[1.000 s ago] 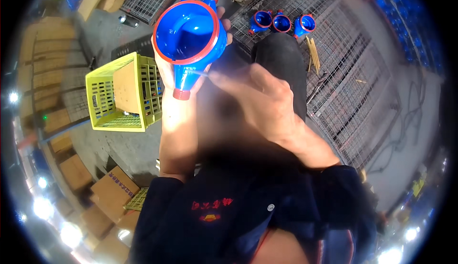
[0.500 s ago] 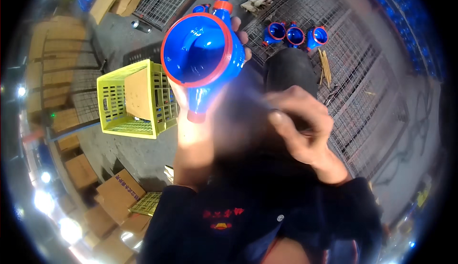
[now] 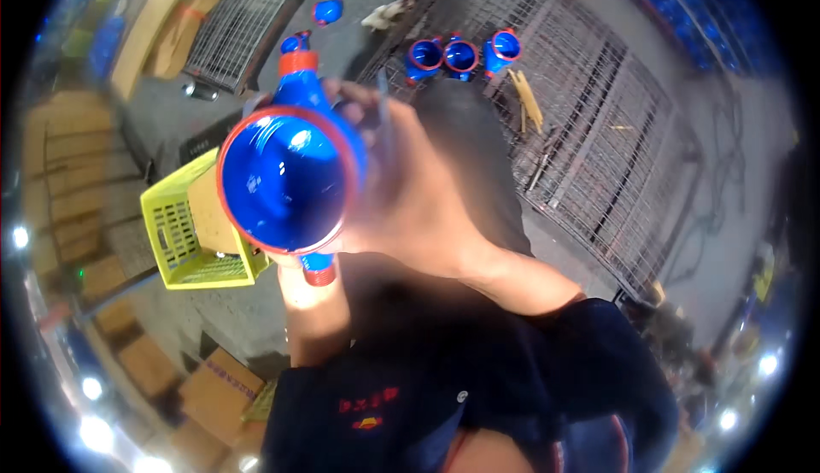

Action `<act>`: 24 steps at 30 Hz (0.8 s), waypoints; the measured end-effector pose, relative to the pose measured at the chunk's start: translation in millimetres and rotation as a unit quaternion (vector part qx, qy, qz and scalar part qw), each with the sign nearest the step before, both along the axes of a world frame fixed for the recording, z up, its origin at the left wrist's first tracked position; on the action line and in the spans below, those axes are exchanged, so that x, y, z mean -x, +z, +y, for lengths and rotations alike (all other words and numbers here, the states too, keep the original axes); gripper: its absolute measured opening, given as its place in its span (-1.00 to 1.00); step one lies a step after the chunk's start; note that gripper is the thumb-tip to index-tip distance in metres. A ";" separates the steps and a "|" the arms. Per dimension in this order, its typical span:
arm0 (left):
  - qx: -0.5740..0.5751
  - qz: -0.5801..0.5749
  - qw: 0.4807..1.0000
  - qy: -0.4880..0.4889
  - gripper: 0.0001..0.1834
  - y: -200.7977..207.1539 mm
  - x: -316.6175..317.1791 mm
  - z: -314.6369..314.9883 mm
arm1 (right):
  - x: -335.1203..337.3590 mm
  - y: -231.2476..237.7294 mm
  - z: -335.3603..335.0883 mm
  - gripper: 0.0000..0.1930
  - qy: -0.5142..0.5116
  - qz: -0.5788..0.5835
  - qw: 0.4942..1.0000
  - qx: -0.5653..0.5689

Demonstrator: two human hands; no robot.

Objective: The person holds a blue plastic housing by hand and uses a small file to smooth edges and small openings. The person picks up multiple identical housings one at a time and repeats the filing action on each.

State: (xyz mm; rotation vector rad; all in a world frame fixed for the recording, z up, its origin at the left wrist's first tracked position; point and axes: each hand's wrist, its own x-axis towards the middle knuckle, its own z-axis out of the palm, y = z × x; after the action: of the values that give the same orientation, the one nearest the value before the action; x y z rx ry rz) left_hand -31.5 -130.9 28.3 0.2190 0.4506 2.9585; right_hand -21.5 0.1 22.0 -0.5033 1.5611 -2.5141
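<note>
A blue water meter body (image 3: 286,187) with a red rim faces me, its wide round mouth turned up. One threaded red end points away and the other toward me. My left hand (image 3: 289,262) grips it from below and behind, mostly hidden by the body. Against the right side of the rim, my right hand (image 3: 418,195) is closed, its fingers smeared by motion. A thin grey blade-like piece (image 3: 383,101) sticks up by its fingers; its exact kind cannot be made out.
A yellow plastic crate (image 3: 158,229) with cardboard inside stands at left. Several blue bodies (image 3: 461,56) lie on a wire mesh rack (image 3: 598,131) ahead, near yellowish sticks (image 3: 525,101). Another blue piece (image 3: 327,11) and a pale cloth (image 3: 389,13) lie beyond. Cardboard boxes (image 3: 220,387) sit at lower left.
My right hand has come from the right up against the meter body. The view has shifted, and the body now sits lower and further left in it, still in my left hand.
</note>
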 end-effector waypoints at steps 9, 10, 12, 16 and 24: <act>0.145 -0.164 0.970 0.108 -0.46 3.0 4.4 -17.5 | 17.6 10.6 61.6 -0.48 -0.083 0.252 0.946 -0.186; 0.230 -0.144 0.954 0.124 -0.44 -11.9 18.8 -18.5 | 22.4 17.2 58.4 -0.49 -0.082 0.277 0.930 -0.226; 0.377 -0.099 0.913 0.119 -0.40 -17.8 50.7 -8.8 | 37.8 28.5 54.9 -0.51 -0.107 0.281 0.902 -0.309; 0.275 -0.240 0.930 0.030 -0.40 -35.6 100.1 8.9 | 91.2 13.3 41.8 -0.59 -0.193 0.248 0.868 -0.385; 0.732 -0.012 0.679 0.052 -0.44 -218.0 266.9 -90.2 | 238.3 -98.8 84.5 -0.76 -0.235 -0.078 0.899 -0.360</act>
State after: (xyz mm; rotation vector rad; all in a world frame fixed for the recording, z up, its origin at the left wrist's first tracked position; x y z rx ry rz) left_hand -298.5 -221.1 -189.7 -0.0651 2.5088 1.7132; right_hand -259.8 84.5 -76.7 0.1966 2.5719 -1.9053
